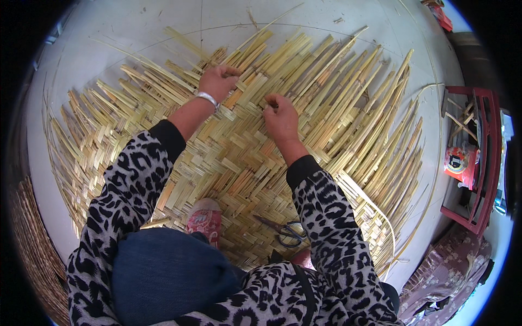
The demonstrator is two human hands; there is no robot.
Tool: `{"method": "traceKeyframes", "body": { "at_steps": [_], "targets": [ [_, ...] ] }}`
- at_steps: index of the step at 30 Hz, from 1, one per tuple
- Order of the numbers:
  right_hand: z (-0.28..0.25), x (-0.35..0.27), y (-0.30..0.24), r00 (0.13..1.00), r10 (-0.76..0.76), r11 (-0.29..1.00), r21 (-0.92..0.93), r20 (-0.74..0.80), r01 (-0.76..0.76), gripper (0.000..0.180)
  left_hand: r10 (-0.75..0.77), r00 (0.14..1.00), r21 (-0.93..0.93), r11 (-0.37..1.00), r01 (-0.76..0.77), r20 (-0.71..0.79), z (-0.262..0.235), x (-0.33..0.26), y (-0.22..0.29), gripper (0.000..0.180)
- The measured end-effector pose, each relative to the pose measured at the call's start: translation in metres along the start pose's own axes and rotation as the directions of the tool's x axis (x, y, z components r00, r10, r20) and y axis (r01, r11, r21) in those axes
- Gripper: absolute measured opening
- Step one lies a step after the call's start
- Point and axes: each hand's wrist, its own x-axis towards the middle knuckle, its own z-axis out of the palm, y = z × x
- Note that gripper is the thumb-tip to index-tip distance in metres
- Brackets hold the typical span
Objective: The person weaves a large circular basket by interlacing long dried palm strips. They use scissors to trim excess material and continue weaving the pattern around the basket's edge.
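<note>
Two bare hands work over a woven mat of flat, pale yellow-green strips. The left hand's fingers are bent inward above loose strips toward the mat's far edge; whether they grip one, I cannot tell. The right hand's fingers curl toward the thumb, just above where the weave gives way to loose strips; whether a strip is pinched there is hidden. The left hand lies farther forward than the right hand, the two a little apart. A silvery bracelet circles the left wrist.

The woven mat lies on the floor, its middle a tight zigzag weave, its far, left and right edges fanning out in uneven loose ends. Toward its near edge, a pair of dark-handled scissors lies between the person's legs, right of a red patterned shoe. A dark blue trouser knee and leopard-print sleeves cover part of the mat.

The floor is pale and smooth with thin seams; scraps lie beyond the mat's far edge. Along the floor's right side stands a dark red wooden frame, with sticks and a red packet beside it. Nearer is a mauve floral cloth; at the near left lies brown, ridged material.
</note>
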Motion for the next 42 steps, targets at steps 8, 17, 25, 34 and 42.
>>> {"method": "traceKeyframes", "body": {
  "at_steps": [8,17,25,34,42],
  "targets": [
    [-0.013,-0.02,-0.005,0.977,-0.171,0.957,-0.214,0.123,0.195,0.018,0.327,0.928,0.452,0.865,-0.218,-0.18,0.01,-0.029,-0.009,0.022],
    [-0.019,-0.045,-0.021,0.906,-0.314,0.797,-0.439,0.285,0.414,0.029,0.209,0.978,0.586,0.795,-0.159,-0.018,-0.017,-0.045,0.023,0.029],
    [-0.115,-0.073,0.021,0.882,-0.408,0.768,-0.435,0.235,0.471,0.021,0.326,0.823,0.801,0.243,-0.548,0.465,-0.016,-0.018,0.031,0.022],
    [-0.317,-0.109,0.065,0.848,0.105,0.587,-0.721,0.519,0.368,0.028,0.067,0.872,0.774,0.431,-0.463,0.485,-0.024,0.002,0.061,0.014],
    [-0.338,-0.164,0.123,0.908,0.206,0.645,-0.748,0.364,0.153,0.043,0.051,0.882,0.828,0.322,-0.459,0.469,-0.011,0.008,0.079,0.016]
  ]
}}
